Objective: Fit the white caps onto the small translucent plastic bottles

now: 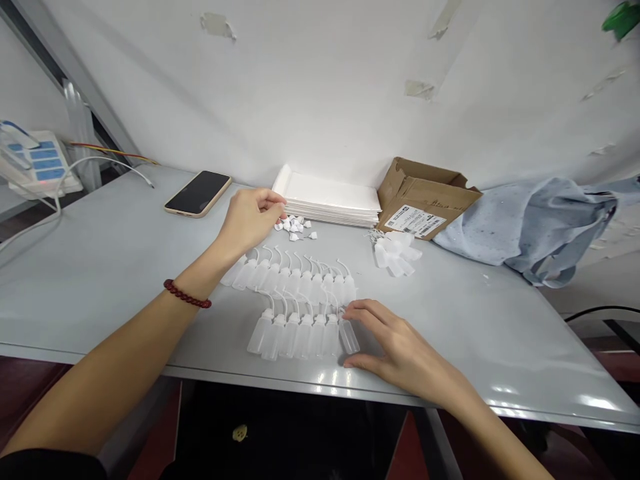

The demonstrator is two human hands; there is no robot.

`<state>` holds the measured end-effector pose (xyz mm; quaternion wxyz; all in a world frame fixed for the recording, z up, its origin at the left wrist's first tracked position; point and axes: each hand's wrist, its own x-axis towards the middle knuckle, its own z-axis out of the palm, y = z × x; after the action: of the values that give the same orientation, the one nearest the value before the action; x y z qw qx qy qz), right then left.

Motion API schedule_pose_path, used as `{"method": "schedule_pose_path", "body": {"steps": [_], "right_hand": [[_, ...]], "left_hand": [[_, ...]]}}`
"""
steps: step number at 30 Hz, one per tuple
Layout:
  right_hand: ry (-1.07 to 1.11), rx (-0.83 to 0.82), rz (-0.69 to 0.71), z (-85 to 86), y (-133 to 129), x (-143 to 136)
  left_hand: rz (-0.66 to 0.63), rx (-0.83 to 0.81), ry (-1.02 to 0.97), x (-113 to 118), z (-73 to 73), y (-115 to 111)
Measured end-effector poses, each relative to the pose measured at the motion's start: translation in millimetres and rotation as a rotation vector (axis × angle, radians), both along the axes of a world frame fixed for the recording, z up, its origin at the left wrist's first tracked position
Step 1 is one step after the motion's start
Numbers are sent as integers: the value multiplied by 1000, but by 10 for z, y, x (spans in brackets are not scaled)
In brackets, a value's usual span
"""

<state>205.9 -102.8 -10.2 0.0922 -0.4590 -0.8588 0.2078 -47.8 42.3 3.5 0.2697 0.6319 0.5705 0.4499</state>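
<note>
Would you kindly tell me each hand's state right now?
Left hand: nearly closed by the white caps; whether it holds one cannot be told.
Right hand: open at the rightmost front-row bottle; whether it touches cannot be told.

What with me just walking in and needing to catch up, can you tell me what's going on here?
A person is handling small translucent bottles, laid in two rows on a grey table. Their right hand is around the rightmost front bottle; firm contact isn't clear. The left hand is at a small pile of white caps, though whether it holds one can't be told. Many bottles have thin bent tubes on top.
</note>
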Motion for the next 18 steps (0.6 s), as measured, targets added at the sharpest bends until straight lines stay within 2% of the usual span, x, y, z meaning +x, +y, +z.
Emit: {"method": "schedule_pose_path", "body": {"steps": [13, 18], "right_hand": [[-39, -33, -19, -4, -23, 10], [-32, -28, -47, -4, -58, 43]], "left_hand": [[-18, -18, -9, -1, -13, 6], [-23, -18, 132, -38, -58, 50]]}}
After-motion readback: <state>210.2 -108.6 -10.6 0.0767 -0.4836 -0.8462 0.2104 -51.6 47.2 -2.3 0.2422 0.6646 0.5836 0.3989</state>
